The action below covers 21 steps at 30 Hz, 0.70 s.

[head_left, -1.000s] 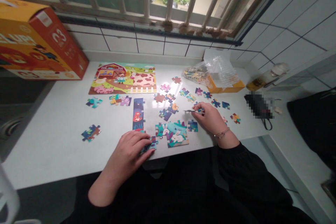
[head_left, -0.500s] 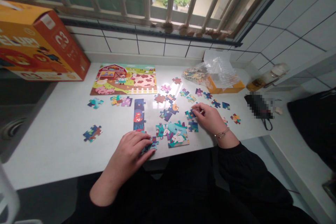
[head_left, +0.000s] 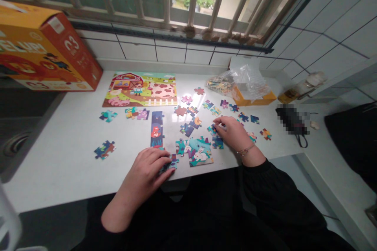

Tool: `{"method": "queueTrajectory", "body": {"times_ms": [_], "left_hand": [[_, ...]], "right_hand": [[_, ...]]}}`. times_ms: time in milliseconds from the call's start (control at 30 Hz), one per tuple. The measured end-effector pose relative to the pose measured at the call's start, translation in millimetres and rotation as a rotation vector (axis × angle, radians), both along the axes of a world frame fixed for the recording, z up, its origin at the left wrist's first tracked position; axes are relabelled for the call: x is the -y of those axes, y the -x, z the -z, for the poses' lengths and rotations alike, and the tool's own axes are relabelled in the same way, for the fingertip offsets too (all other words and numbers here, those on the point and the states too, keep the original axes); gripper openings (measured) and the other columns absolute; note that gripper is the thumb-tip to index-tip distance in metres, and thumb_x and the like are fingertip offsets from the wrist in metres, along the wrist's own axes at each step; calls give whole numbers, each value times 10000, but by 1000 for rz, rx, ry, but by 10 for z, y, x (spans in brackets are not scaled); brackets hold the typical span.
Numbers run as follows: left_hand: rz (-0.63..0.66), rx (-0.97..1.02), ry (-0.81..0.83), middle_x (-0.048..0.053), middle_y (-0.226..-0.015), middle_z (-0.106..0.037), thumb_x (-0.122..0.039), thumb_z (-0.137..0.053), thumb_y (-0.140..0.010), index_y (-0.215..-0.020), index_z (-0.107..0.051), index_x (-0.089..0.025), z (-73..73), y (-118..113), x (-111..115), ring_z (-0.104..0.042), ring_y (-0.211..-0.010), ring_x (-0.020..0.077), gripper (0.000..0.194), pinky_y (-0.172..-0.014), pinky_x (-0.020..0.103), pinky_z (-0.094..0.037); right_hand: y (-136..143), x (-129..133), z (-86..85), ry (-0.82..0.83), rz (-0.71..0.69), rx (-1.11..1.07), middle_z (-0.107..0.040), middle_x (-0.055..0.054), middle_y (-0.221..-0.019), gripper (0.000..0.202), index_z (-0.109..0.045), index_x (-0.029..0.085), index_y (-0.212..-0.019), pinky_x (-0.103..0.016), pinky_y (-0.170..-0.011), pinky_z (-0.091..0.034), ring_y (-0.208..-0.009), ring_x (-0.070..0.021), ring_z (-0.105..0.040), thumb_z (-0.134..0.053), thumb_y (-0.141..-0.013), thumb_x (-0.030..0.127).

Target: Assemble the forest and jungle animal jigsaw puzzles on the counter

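My left hand [head_left: 147,170] rests flat on the white table [head_left: 59,164], its fingertips on a small joined group of puzzle pieces [head_left: 171,162] near the front edge. My right hand [head_left: 234,131] pinches a teal puzzle piece [head_left: 212,129] just above and to the right of the joined rabbit section [head_left: 196,151]. Another blue piece [head_left: 218,142] lies right below that hand's fingers. A tall strip of joined pieces [head_left: 156,128] stands left of the rabbit section.
A finished farm puzzle [head_left: 140,89] lies at the back, with an orange box [head_left: 44,57] to its left. Several loose pieces [head_left: 206,106] are scattered mid-table. A plastic bag of pieces [head_left: 232,80] and a yellow tray [head_left: 255,98] sit back right; a bottle [head_left: 303,84] lies beyond.
My right hand turned the piece from edge-on to face up and drew it slightly left and nearer the rabbit section. My left hand stayed in place.
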<state>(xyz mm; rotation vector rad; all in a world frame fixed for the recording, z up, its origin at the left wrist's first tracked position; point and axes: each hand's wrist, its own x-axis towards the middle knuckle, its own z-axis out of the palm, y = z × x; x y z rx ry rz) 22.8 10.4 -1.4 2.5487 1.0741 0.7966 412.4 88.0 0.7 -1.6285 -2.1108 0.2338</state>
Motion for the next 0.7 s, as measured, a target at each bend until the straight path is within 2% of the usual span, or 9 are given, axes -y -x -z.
{"method": "queueTrajectory", "body": {"times_ms": [167,267,400,533,600,700], "left_hand": [[8,-8,7,66,-1262,-809,-314,-737,-1061,-1182,-747,-255,7,8,0,-737,-1185,278,134,-1078,488,-535],[-1,-4,3,67,-1257,-809,-323,-740,-1058,-1170,-756,-255,19,9,2,-741,-1185,279,132,-1082,492,-542],[-8,-7,-2,72,-1270,-808,-328,-747,-1053,-1173,-763,-255,51,18,14,-744,-1191,281,142,-1087,501,-550],[-11,39,-33,80,-1297,-801,-294,-766,-1038,-1206,-758,-260,40,29,10,-744,-1211,291,171,-1084,507,-561],[-9,108,-35,81,-1268,-803,-265,-786,-1022,-1213,-755,-261,-74,7,-2,-750,-1186,284,193,-1060,485,-579],[59,270,43,74,-1220,-805,-213,-788,-1011,-1233,-746,-271,-459,-68,26,-760,-1145,253,234,-1043,437,-608]], "right_hand": [[67,166,-82,-65,-30,-5,-789,-75,-1032,72,-742,232,-1073,-450,-940,-538,-993,-287,-705,-679,-1061,264],[122,344,-77,-164,-44,-32,-785,-81,-1082,71,-738,241,-1078,-470,-997,-531,-1069,-293,-705,-668,-1067,238],[141,628,50,-298,11,-36,-747,-111,-1213,90,-740,247,-1131,-510,-1057,-524,-1183,-308,-679,-677,-1067,235],[123,835,186,-313,74,22,-712,-126,-1281,86,-730,251,-1140,-544,-1075,-516,-1257,-333,-648,-690,-1064,254],[140,892,222,-296,98,39,-704,-132,-1297,97,-727,246,-1153,-556,-1086,-511,-1291,-344,-633,-688,-1066,262],[199,935,254,-289,122,11,-704,-127,-1271,96,-713,245,-1152,-547,-1075,-522,-1257,-330,-641,-670,-1067,257]]}}
